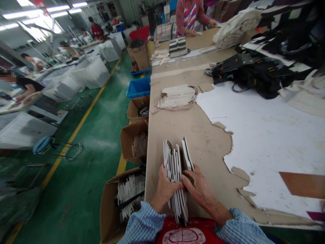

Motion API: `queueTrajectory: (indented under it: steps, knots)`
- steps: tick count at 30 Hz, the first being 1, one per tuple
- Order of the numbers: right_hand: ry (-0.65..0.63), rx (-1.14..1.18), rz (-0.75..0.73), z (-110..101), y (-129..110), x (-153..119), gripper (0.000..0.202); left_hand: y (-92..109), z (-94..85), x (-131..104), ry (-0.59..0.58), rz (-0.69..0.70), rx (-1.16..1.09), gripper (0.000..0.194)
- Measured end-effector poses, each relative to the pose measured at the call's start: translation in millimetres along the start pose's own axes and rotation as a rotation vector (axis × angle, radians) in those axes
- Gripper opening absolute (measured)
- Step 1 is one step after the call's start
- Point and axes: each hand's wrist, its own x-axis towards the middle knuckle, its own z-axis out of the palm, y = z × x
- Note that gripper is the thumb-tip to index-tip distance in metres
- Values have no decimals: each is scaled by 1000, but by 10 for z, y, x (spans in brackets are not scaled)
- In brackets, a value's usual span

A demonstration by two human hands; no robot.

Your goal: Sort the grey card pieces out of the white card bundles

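A stack of thin flat strips (175, 166), pale at the edges and dark on some faces, stands on edge at the near end of the table. My left hand (167, 186) is wrapped round the stack from the left, its thumb across the top. In my right hand (196, 183) are a few strips (187, 154) with dark faces, held a little apart from the right side of the stack. The fingertips under the strips are hidden.
Ahead on the brown-covered table (193, 132) lies a tied pile of pale strips (177, 96). Black straps (254, 71) are heaped at the right. Cardboard boxes (134, 140) and a blue bin (138, 87) line the left edge. A co-worker (189, 17) stands at the far end.
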Motion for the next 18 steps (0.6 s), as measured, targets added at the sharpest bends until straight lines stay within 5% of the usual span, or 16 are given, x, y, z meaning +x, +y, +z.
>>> queueTrajectory:
  steps: [6,18]
  knots:
    - [-42,70,93,8,-101,67,39,12,-10,-9,-4,0,-4,101]
    - [20,171,119,-41,96,78,47,28,-27,2,0,-28,-36,112]
